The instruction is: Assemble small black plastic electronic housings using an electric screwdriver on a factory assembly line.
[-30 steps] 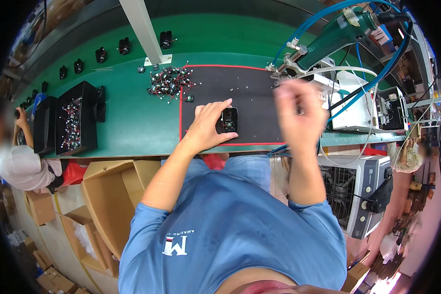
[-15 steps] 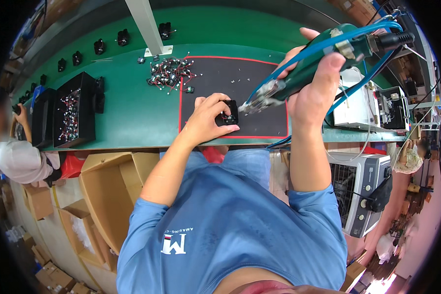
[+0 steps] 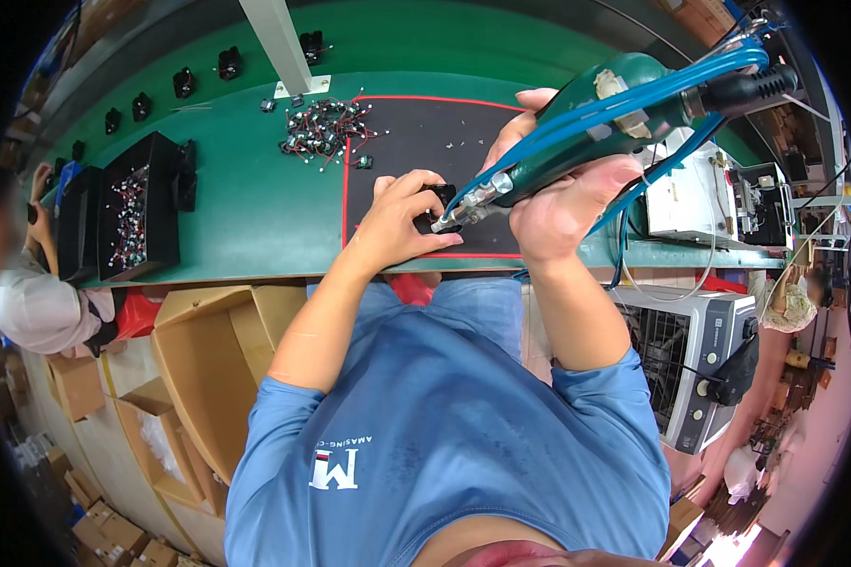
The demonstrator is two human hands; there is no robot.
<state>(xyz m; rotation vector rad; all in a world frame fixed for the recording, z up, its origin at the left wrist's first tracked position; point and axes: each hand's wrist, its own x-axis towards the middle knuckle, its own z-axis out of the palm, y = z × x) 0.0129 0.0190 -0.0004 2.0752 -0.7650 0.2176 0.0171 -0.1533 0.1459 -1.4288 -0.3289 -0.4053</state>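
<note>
My left hand (image 3: pixel 394 223) is closed around a small black plastic housing (image 3: pixel 447 192), pressed down near the front of the dark red-edged mat (image 3: pixel 416 128). My right hand (image 3: pixel 569 210) grips a green power screwdriver (image 3: pixel 624 85) with blue air hoses (image 3: pixel 662 77) along it. The tool slants down to the left, and its metal nose (image 3: pixel 480 197) reaches the housing beside my left fingertips. The nose and my fingers hide most of the housing, so I cannot tell whether the tip touches a screw.
A heap of small wired parts (image 3: pixel 323 130) lies left of the mat. Farther left stands a black bin (image 3: pixel 165 222) of similar parts. Several black assemblies (image 3: pixel 229 63) line the bench's back. A metal post (image 3: pixel 279 42) rises behind; a white machine (image 3: pixel 676 198) stands right. Another person (image 3: pixel 43 307) sits left.
My right hand has brought the screwdriver left and down, so its nose now meets the housing. My left hand has stayed on the housing.
</note>
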